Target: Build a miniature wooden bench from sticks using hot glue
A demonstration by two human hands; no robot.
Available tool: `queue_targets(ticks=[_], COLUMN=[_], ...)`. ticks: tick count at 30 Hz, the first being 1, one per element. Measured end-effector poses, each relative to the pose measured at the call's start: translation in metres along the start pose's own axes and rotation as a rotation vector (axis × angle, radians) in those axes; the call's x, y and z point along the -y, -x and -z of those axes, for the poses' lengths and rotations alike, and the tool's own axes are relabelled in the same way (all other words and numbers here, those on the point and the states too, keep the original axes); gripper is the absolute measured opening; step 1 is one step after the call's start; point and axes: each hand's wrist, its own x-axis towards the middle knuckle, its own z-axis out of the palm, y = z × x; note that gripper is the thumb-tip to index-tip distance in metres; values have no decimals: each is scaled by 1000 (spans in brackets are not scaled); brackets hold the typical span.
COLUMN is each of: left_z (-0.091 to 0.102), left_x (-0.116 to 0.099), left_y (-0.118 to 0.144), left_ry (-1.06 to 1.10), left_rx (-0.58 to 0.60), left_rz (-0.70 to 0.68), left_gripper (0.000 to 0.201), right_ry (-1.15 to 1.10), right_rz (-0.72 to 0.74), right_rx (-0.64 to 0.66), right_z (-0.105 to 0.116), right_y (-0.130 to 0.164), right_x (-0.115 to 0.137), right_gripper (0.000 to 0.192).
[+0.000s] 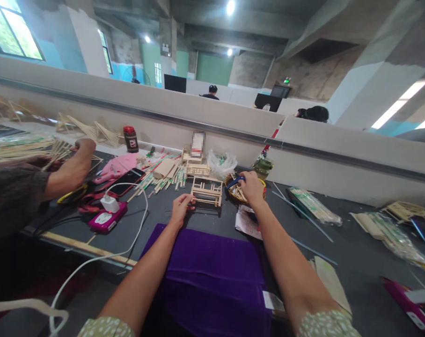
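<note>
So here's how we're sitting right now: both our forearms reach out over the dark tabletop (205, 220), spread in a wide V. Our left hand (182, 209) comes in low with the wrist pretty much straight, thumb and fingertips pinching the near left corner of a boxy, pale wooden stick frame (207, 191). Our right arm stretches further, and that right hand (252, 187) is palm down just right of the frame, fingers curled around a dark blue-handled tool (235, 181). Can't really make out its working end, sorry.

The frame itself sits on the table right past our left fingertips, between our two hands and closer to the left one. It's an open skeleton, all thin straight rails and short uprights, with a smooth matte look to the wood.

Under our right hand, just right of the frame, there's a round yellow-rimmed basket (232, 197) full of little pale wood bits. A crinkly clear plastic bag (221, 162) is bunched up behind the frame, and loose green-and-red-marked wooden sticks (168, 175) are heaped to its left. On the near side of the frame we've got a folded deep purple cloth (216, 252), soft and flat, plus a creased white printed paper (246, 222) nearer and to the right.
</note>
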Motion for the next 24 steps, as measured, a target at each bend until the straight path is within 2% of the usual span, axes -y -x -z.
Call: queue_targets(ticks=[1,4,8,17,21,24], left_z=[0,0,0,-1,0,0], left_x=[0,0,-1,-2,-1,-1], left_y=[0,0,1,2,2,2], left_ry=[-2,-5,-6,-9,-8,-4], left_rx=[0,-2,-4,-3,-4,-6], left_rz=[0,2,6,2,2,4], left_gripper=[37,38,37,37,35,34], right_ry=[-28,-65,48,145,121,54], right_rz=[34,169,302,326,341,260], right_rx=[-9,12,18,44,-4,-84], right_z=[-3,-12,-22,-33,-35,-31], right_y=[8,33,55,54,53,50], right_x=[7,29,49,51,52,50], right_gripper=[20,19,16,17,22,22])
